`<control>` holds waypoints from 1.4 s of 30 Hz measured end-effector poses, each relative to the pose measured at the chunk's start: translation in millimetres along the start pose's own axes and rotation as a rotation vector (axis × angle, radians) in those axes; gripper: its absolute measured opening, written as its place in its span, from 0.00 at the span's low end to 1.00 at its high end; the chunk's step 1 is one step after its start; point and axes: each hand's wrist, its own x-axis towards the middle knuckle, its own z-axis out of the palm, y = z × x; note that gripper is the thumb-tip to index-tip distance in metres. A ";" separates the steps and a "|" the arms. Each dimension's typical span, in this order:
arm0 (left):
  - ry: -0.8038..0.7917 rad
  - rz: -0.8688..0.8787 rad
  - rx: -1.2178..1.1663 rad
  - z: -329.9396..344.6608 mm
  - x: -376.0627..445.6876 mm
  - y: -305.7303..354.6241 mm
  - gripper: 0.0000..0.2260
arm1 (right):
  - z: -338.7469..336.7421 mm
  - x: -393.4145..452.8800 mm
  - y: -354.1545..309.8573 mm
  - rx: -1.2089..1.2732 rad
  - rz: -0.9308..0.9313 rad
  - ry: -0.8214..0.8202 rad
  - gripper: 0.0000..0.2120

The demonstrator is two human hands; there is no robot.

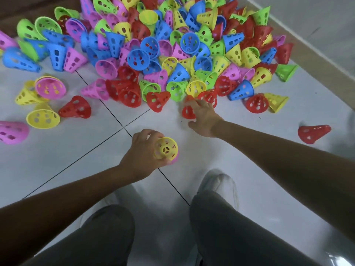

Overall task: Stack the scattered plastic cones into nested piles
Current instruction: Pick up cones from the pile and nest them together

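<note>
My left hand (143, 150) grips a small stack (166, 149), yellow cone outermost, above mid-floor (249, 150). My right hand (202, 118) closes on a red cone (187, 112) at the heap's (163, 45) near edge. Next, I judge: lift it and nest it onto the stack.

Under me: pale glossy floor tiles (259, 166), with dark grout lines (107, 110) crossing just ahead of my knees. My legs are in grey trousers (221, 223), both knees bent. Beyond them, my white shoes (221, 181) (blurred, detail not readable). Along the right runs a tan baseboard strip (315, 52), with a light grey wall (317, 14) above. Top left corner: a dark brown surface (28, 6).
</note>
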 end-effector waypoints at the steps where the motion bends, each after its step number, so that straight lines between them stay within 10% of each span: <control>1: 0.004 -0.005 0.015 -0.3 2.0 -2.7 0.32 | 4.3 -3.3 1.1 0.049 0.007 0.032 0.31; 7: 0.022 0.027 0.147 -3.4 15.2 -11.7 0.29 | 31.0 -27.5 13.2 0.282 0.006 0.162 0.15; 16: -0.111 0.127 0.257 -17.0 18.3 -39.5 0.40 | 47.2 -44.7 17.1 0.544 0.114 0.311 0.30; 24: 0.004 0.173 0.263 -63.9 53.3 -56.6 0.30 | 53.7 -55.2 22.4 0.590 0.227 0.307 0.41; 35: 0.044 0.248 0.394 -68.8 133.4 -17.8 0.32 | 41.0 -71.7 -5.8 0.849 0.215 0.293 0.23; 42: -0.072 0.171 0.483 -68.5 123.2 -24.8 0.28 | 42.4 -73.9 -53.1 0.831 -0.003 0.193 0.29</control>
